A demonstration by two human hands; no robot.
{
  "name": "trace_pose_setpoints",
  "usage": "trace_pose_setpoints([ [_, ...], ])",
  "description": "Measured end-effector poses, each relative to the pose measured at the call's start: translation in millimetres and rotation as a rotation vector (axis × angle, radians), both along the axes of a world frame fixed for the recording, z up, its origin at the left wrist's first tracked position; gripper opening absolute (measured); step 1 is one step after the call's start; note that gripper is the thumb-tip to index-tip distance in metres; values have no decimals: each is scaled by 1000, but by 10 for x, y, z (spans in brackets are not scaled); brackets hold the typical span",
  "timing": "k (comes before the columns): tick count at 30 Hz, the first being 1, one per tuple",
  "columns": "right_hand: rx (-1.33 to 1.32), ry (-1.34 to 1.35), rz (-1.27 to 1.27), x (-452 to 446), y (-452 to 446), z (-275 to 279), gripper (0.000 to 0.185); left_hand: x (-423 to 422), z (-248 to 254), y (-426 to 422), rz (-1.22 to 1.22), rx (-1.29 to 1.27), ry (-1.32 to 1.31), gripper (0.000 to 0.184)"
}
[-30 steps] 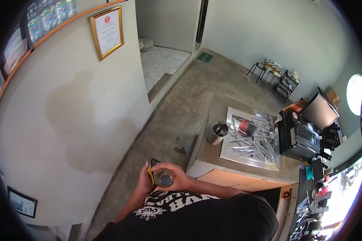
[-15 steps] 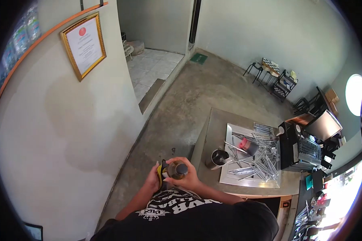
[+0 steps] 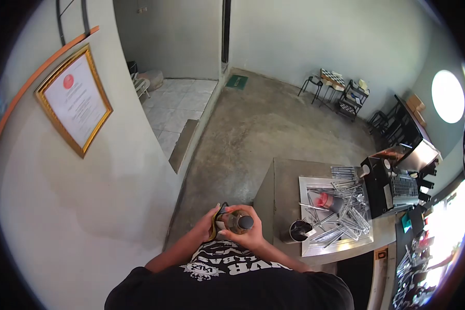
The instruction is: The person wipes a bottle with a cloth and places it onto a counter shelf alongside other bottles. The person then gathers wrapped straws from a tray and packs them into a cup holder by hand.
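Note:
My right hand [image 3: 251, 232] is wrapped round a bottle [image 3: 235, 221] with a dark round cap, held in front of my chest. Close beside it, my left hand [image 3: 207, 225] holds a yellow and black item [image 3: 215, 227] against the bottle's left side. What exactly this item is I cannot make out. Both hands are over the floor, left of the counter.
On the counter [image 3: 287, 181], a metal tray [image 3: 306, 248] bears many wrapped utensils and a red-topped container [image 3: 324, 200]. A metal cup [image 3: 297, 231] stands at its near left corner, a black machine [image 3: 378, 186] to the right. A framed certificate [image 3: 76, 101] hangs left.
The view has turned, so the certificate sits lower and the counter has shifted down. Both hands have moved right in the picture with the bottle, whose dark cap now faces up toward me.

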State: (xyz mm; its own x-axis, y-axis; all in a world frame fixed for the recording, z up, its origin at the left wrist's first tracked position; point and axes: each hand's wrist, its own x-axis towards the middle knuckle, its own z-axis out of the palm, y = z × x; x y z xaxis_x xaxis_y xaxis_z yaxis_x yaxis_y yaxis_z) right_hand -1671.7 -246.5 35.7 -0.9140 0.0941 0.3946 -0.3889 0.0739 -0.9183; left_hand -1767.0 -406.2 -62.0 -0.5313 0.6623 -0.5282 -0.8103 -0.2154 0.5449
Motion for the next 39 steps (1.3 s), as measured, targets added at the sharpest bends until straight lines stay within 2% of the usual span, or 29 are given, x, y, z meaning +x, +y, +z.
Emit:
trace_pose_setpoints([
  [6,-27,16,-82,-354,-30,-38,70,-386,-5,68,0,-20,-41,47],
  [10,-62,-42,-156,-555,117,-106,69,-651,-311,209,-54,-2,-68,45],
  [15,-110,-52,-245,-772,463,-101,67,-964,-102,643,-117,-27,-71,45],
  [18,-126,-77,-280,-890,788,-89,68,-1210,-112,934,-215,47,-119,46],
  [24,-179,-29,-385,-1124,1240,36,67,-1485,-154,1542,-274,90,-10,47],
  [27,-217,-55,-382,-1245,1392,30,68,-1610,-182,1727,-263,36,-111,45],
  [28,-120,-34,-407,-1302,1474,-67,67,-1667,-202,1799,-256,4,-134,44],
  [31,-150,-105,-370,-1480,1619,-228,71,-1911,-553,1949,-289,104,-143,43],
  [32,-84,-74,-381,-1578,1668,-158,71,-1964,-273,2038,-252,51,-123,42],
  [35,-47,-60,-384,-1928,1829,-222,71,-2374,-496,2249,-286,96,-198,41],
  [38,106,-34,-419,-2365,2005,-234,72,-2855,-390,2469,-338,77,-216,42],
  [39,82,-47,-426,-2521,2054,-241,72,-3036,-425,2543,-382,41,-218,42],
])
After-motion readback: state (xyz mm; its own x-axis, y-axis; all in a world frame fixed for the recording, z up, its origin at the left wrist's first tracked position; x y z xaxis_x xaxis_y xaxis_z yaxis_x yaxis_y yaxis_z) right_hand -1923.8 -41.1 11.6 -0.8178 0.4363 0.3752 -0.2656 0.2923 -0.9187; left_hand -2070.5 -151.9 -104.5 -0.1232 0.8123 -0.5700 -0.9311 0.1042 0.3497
